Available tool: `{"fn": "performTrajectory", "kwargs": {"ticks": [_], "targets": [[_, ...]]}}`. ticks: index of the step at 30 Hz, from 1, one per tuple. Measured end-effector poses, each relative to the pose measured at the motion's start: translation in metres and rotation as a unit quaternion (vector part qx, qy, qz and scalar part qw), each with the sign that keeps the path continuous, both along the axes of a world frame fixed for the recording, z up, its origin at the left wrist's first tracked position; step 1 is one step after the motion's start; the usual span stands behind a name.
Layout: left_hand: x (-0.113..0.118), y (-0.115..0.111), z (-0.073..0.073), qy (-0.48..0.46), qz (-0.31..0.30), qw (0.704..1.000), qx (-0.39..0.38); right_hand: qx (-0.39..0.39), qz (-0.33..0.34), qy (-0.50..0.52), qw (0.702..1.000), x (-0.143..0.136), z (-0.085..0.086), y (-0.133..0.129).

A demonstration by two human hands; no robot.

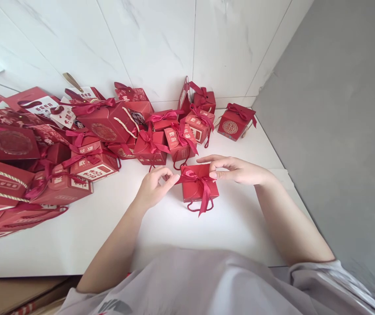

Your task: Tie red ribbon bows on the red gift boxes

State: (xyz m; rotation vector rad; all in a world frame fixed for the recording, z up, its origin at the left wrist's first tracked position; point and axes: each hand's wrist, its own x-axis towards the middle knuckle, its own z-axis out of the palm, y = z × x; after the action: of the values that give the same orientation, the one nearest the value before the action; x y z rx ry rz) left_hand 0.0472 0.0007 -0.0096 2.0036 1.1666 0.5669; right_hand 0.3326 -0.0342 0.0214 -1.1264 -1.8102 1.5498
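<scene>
On the smooth white tabletop (240,232), handling a small cube-shaped red cardboard gift box (193,190), tied across the top with a shiny crimson satin ribbon bow (202,180) and set squarely between two bare hands. Just left of the box, pinching the left end of the bow between thumb and forefinger of the left hand (159,183), in a closed grip. At the right upper edge of the box, touching with thumb and bent fingers of the right hand (231,169) near the bow's right loop, with forefinger stretched along the far edge; cannot tell about that grip, pinching ribbon or merely resting. At the near side of the box, hanging in a low loop, a dark red cord handle (191,210). Just beyond the box, slightly left, a red ribbon-tied carton with pale lettering (177,153). Beyond and to the right of the box, a dark red carton with a round gold emblem (230,127). Well left of the box, a crowded heap of red cardboard cartons (65,187), some with twisted cream rope handles (5,173). Far beyond the box, white grey-veined wall panels (161,43).
</scene>
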Motion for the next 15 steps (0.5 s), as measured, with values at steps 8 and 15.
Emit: {"fn": "performTrajectory", "kwargs": {"ticks": [8, 15], "targets": [[0.006, -0.0014, -0.0063, -0.103, -0.05, 0.976, -0.184, 0.004, 0.024, 0.024, 0.999, 0.0028, -0.001, 0.0034], [0.0004, 0.004, -0.0084, -0.168, -0.079, 0.953, -0.24, 0.002, 0.031, 0.025, 0.999, 0.0046, -0.0058, 0.0067]]}}
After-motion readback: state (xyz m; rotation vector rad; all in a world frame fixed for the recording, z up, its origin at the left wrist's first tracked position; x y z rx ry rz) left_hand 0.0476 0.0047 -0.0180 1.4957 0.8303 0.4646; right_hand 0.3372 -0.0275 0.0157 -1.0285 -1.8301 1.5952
